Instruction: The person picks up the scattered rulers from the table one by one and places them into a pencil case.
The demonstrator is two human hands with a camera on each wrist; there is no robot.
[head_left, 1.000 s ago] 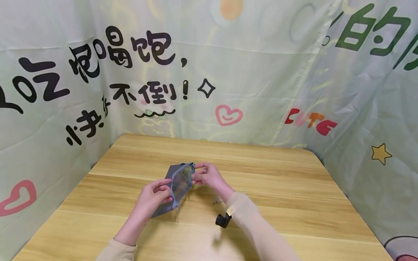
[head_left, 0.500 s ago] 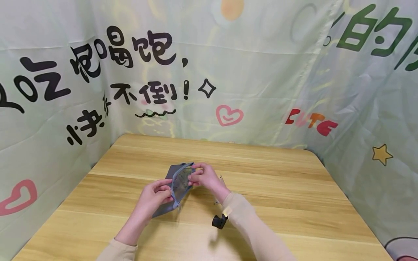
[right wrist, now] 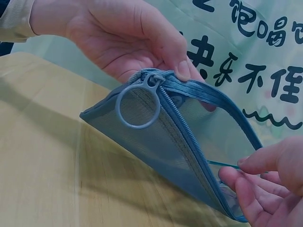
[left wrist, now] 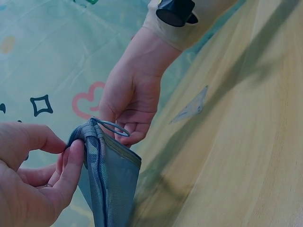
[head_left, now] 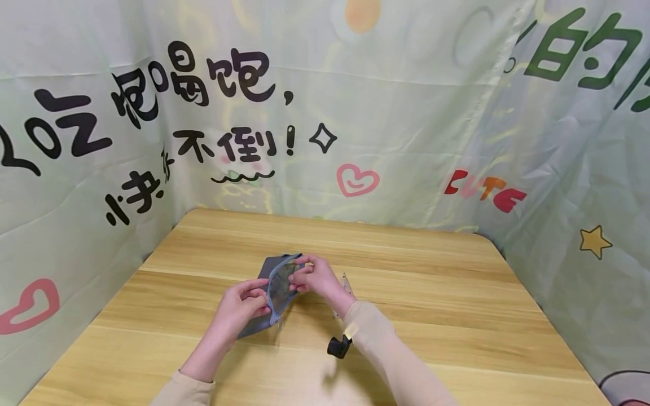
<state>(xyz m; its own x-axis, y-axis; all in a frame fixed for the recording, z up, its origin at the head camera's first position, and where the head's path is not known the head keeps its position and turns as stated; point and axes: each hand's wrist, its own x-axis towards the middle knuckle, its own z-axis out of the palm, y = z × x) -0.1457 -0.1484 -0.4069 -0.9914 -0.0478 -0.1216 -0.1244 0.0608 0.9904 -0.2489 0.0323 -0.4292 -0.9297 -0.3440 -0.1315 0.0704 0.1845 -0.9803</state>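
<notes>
A blue-grey zip pouch (head_left: 271, 265) stands unzipped and tilted above the table, its mouth spread toward the right. My left hand (head_left: 238, 307) pinches the pouch's rim by the zip end, where a ring-shaped zip pull (right wrist: 138, 126) hangs. At the mouth is my right hand (head_left: 317, 276), fingertips reaching inside the opening. In the right wrist view, its thumb and forefinger pinch a thin clear piece with a green edge (right wrist: 220, 164); most of that piece is hidden by the pouch. A clear set square (left wrist: 191, 108) lies on the table, partly covered by my right wrist in the head view.
The wooden table (head_left: 431, 282) extends to either side and behind the pouch. Printed curtains (head_left: 406, 124) enclose its back and sides. A black wrist camera (head_left: 337, 347) sticks out from my right sleeve.
My right hand has moved slightly left, its fingers going further into the pouch's mouth. More of the set square shows beside the right wrist. My left hand has kept its grip.
</notes>
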